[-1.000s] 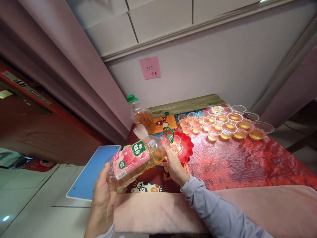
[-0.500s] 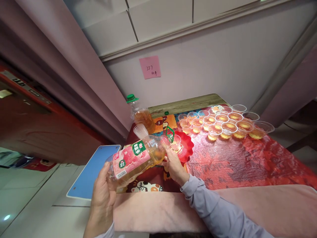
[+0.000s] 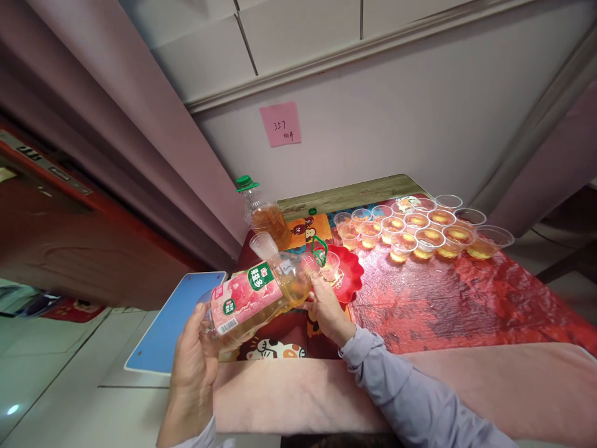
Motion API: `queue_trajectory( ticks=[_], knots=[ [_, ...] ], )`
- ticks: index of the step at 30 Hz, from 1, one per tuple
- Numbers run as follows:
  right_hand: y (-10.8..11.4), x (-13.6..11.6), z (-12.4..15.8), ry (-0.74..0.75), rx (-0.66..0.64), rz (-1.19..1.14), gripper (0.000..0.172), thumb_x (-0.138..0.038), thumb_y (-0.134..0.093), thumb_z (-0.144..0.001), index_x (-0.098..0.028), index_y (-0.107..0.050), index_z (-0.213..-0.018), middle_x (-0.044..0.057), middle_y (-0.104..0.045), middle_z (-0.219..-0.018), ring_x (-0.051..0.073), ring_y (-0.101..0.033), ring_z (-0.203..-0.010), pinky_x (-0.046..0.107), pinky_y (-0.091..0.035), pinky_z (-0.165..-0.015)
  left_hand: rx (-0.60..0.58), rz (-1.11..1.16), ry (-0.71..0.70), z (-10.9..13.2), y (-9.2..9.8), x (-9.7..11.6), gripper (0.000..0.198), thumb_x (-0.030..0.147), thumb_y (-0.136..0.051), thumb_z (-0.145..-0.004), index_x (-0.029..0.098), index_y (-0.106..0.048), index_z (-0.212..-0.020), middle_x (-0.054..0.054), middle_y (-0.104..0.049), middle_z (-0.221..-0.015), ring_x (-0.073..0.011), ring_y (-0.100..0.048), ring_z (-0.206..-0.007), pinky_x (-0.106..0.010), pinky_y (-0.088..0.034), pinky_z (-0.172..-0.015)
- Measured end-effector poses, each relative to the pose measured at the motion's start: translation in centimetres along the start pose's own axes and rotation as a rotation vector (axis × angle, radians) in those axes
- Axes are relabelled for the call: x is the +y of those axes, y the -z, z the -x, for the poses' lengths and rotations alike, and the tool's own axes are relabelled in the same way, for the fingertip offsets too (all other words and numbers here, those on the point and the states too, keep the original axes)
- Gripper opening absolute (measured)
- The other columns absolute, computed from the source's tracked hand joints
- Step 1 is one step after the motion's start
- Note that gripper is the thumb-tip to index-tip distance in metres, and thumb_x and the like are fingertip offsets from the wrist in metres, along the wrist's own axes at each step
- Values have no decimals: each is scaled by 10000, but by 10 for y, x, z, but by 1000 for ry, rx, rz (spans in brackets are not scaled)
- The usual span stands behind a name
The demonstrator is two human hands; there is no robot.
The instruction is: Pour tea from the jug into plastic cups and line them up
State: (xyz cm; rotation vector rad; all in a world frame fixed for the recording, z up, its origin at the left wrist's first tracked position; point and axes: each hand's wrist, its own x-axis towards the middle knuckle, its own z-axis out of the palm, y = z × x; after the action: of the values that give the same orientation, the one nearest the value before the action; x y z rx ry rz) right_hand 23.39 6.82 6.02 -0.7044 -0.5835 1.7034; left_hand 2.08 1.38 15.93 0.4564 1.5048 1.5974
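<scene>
A large juice bottle (image 3: 254, 292) with a pink label lies tilted between my hands, its neck pointing right and amber juice inside. My left hand (image 3: 196, 345) is wrapped round its base. Near the neck, my right hand (image 3: 324, 305) grips the bottle from the right side. The mouth is over a clear plastic cup (image 3: 330, 266) that stands in a red scalloped dish (image 3: 352, 277). A green handle loop (image 3: 319, 250) stands up beside the neck. Behind the bottle is a stack of clear cups (image 3: 263, 245).
A second juice bottle (image 3: 268, 218) with a green cap stands at the back left. Several clear cups of juice (image 3: 430, 238) stand in rows at the right. A green cap (image 3: 312, 211) lies near the wall. A blue board (image 3: 170, 330) is left of the table.
Both hands hold the bottle in nearly the same tilted pose over the cup. The whole view has shifted very slightly.
</scene>
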Motion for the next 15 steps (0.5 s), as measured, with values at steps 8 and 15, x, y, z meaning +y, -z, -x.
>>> queue_trajectory(
  ticks=[8, 15],
  knots=[
    [2, 4, -3, -20, 28, -20, 685, -833, -749, -820, -264, -749, -1203, 111, -825, -1237, 306, -798, -1021, 425, -691, -760, 12, 13, -19, 3, -3, -1, 419, 428, -810, -875, 192, -790, -1220, -73, -864, -1006, -342, -832, -1008, -478, -697, -903],
    [2, 2, -4, -17, 26, -32, 637, -811, -752, -836, -273, -775, -1176, 97, -816, -1213, 283, -785, -991, 411, -690, -757, -13, 28, -6, 6, -4, 1, 436, 443, -838, -860, 189, -790, -1211, -78, -864, -1042, -354, -825, -1045, -483, -690, -918]
  ],
)
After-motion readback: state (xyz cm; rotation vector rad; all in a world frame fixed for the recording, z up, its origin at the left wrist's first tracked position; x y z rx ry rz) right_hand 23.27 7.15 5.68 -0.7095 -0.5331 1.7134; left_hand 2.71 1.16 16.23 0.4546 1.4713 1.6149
